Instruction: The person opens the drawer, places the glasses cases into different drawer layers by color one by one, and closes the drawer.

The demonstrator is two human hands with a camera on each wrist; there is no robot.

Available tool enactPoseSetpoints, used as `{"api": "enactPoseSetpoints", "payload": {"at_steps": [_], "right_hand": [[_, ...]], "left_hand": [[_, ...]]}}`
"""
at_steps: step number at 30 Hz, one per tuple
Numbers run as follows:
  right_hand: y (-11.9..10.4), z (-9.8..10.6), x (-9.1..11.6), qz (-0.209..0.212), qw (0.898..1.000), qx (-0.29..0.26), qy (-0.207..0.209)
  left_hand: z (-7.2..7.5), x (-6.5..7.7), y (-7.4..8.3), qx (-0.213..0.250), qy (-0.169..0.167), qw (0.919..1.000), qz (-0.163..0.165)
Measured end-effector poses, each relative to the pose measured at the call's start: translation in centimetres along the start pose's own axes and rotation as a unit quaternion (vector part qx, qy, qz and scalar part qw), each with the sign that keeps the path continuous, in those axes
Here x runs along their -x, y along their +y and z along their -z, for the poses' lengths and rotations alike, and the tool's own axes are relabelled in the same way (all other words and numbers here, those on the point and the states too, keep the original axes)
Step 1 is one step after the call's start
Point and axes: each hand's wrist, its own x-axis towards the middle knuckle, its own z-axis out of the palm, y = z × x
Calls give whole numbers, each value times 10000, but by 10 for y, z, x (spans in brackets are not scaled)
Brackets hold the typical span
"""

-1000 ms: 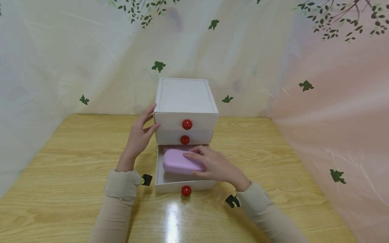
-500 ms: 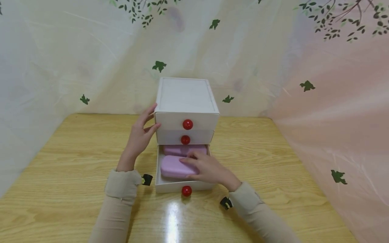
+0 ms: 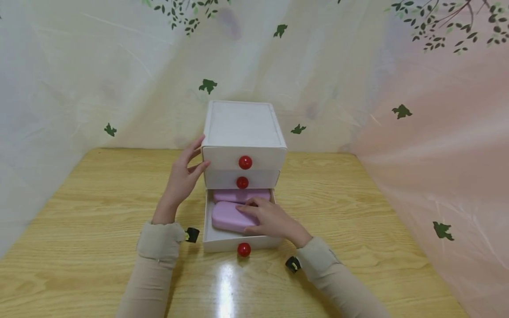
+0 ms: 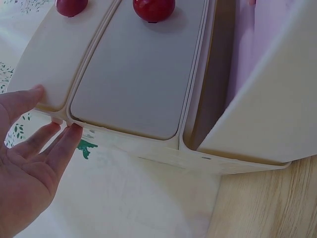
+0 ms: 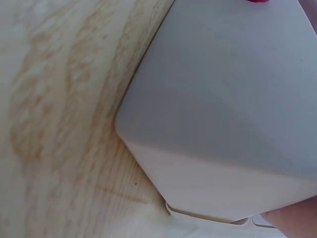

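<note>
A white drawer cabinet (image 3: pixel 244 123) with red knobs stands on the wooden table, its bottom drawer (image 3: pixel 218 245) pulled out. In that drawer lies a lilac oblong case (image 3: pixel 226 217), rounded like a glasses case. My right hand (image 3: pixel 272 219) grips its right end from above, fingers on top and thumb at the near side. Behind it sits a second lilac case (image 3: pixel 226 195), partly under the upper drawers. My left hand (image 3: pixel 183 176) touches the cabinet's left front corner. In the left wrist view its thumb (image 4: pixel 24 101) is on the top drawer's front, with extended fingers against the side.
The upper two drawers, with their knobs (image 3: pixel 245 162), are pushed in. A pale curtain (image 3: pixel 159 88) with leaf prints hangs behind the table (image 3: pixel 119 198); a pinkish one (image 3: pixel 437 154) hangs at the right. The open drawer's knob (image 3: pixel 244 250) points toward me.
My right hand has lowered the near lilac case into the drawer and shifted slightly left, bringing the rear case into fuller view. The left hand stays at the cabinet's corner.
</note>
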Motion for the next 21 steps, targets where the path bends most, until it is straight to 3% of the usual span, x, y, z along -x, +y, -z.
{"api": "enactPoseSetpoints", "payload": {"at_steps": [21], "right_hand": [[4,-1,-3,91,9999,-39,68]], "left_hand": [[-1,-1,-3,-68,57,9999,-81]]}}
